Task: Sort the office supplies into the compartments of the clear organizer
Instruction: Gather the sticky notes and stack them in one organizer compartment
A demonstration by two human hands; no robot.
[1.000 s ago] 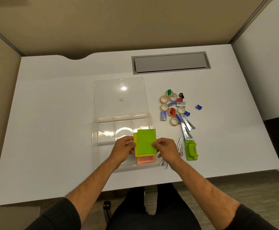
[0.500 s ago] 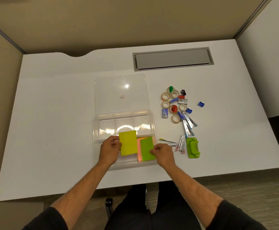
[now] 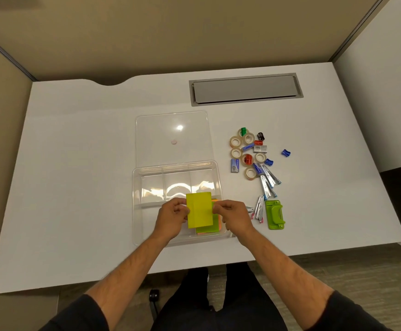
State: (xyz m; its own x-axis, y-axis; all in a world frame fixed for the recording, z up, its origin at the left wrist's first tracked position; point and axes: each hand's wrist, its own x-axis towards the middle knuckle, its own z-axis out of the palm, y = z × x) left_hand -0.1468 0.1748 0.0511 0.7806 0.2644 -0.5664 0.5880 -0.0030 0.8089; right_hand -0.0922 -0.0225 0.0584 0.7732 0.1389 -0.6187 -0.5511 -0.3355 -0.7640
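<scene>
Both hands, left hand (image 3: pixel 172 217) and right hand (image 3: pixel 233 217), are pinched on the yellow pad (image 3: pixel 199 209) at centre frame. Its long axis runs up the frame, directly above the green pad (image 3: pixel 210 228) in the organizer (image 3: pixel 137 225).

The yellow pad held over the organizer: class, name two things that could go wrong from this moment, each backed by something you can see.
1. Both hands, left hand and right hand, pinch the yellow pad only at its side edges, so it could slip or land crooked on the green pad below.
2. The staplers lie right beside the clear organizer, close to the right wrist, so a sideways move may knock them.
</scene>
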